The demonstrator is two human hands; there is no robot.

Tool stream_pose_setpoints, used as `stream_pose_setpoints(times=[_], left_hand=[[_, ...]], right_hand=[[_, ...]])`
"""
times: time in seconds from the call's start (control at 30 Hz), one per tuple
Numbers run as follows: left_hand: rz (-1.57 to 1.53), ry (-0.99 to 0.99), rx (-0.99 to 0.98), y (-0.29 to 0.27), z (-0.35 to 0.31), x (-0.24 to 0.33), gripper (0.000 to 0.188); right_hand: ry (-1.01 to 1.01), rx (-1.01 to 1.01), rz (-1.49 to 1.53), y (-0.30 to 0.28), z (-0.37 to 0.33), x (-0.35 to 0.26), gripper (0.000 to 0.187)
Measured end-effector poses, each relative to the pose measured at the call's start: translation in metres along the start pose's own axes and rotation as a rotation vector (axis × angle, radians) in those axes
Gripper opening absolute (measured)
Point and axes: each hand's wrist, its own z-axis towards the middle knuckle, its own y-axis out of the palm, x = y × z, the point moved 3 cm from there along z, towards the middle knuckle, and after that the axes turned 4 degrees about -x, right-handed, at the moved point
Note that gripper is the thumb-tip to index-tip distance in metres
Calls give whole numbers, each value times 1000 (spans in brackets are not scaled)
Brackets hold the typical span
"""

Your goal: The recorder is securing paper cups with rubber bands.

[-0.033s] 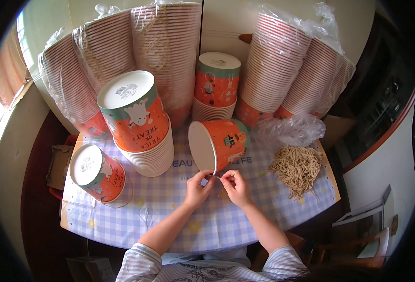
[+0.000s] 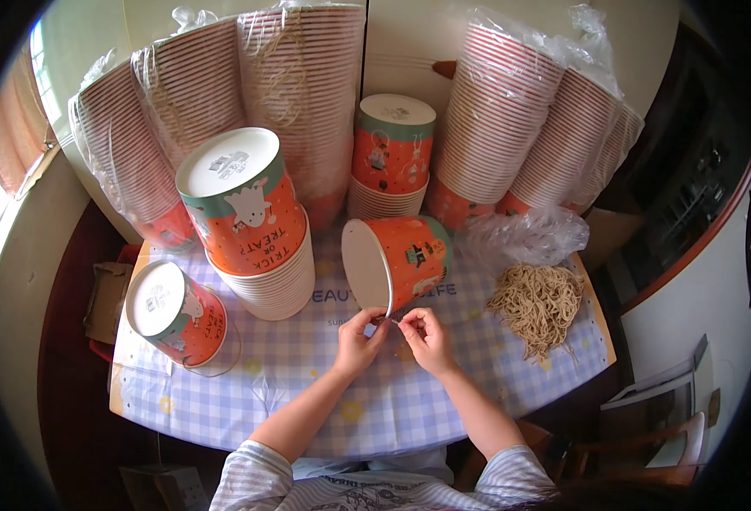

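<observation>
An orange and green paper bucket (image 2: pixel 418 264) lies on its side on the table, its white open mouth turned to the left. At the near edge of its rim, my left hand (image 2: pixel 358 344) is closed in a pinch on the bucket. Just right of it, my right hand (image 2: pixel 427 342) pinches something thin between thumb and forefinger, too small to make out. The fingertips of both hands nearly meet below the rim. A tangled heap of tan cord (image 2: pixel 537 309) rests on the table to the right of the bucket.
A finished-looking bucket with a cord handle (image 2: pixel 164 300) stands upside down at the left. Beside it rises a stack of upturned buckets (image 2: pixel 243 204), and a shorter stack (image 2: pixel 392 153) is behind. Tall plastic-wrapped bucket stacks (image 2: pixel 299 102) line the back; crumpled clear plastic (image 2: pixel 529 238) lies right.
</observation>
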Motion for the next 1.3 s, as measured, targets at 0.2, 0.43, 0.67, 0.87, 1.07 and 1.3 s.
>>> stream_pose_setpoints(times=[0.2, 0.43, 0.67, 0.87, 1.07, 1.3], left_hand=[[-8, 45, -11, 1, -2, 1, 18], [-46, 118, -17, 3, -2, 7, 17], [-73, 133, -17, 3, -2, 10, 17], [-77, 140, -33, 3, -2, 9, 17], [-90, 149, -37, 3, -2, 12, 18], [-104, 146, -47, 5, -2, 9, 19]], right_hand=[[-44, 27, -83, -1, 0, 0, 11], [-63, 53, -97, -3, 0, -4, 11], [-52, 62, -73, -4, 1, -3, 9], [-74, 56, -84, -3, 1, -4, 9], [-79, 53, -85, -3, 1, -5, 9], [-98, 67, -114, -3, 1, -8, 9]])
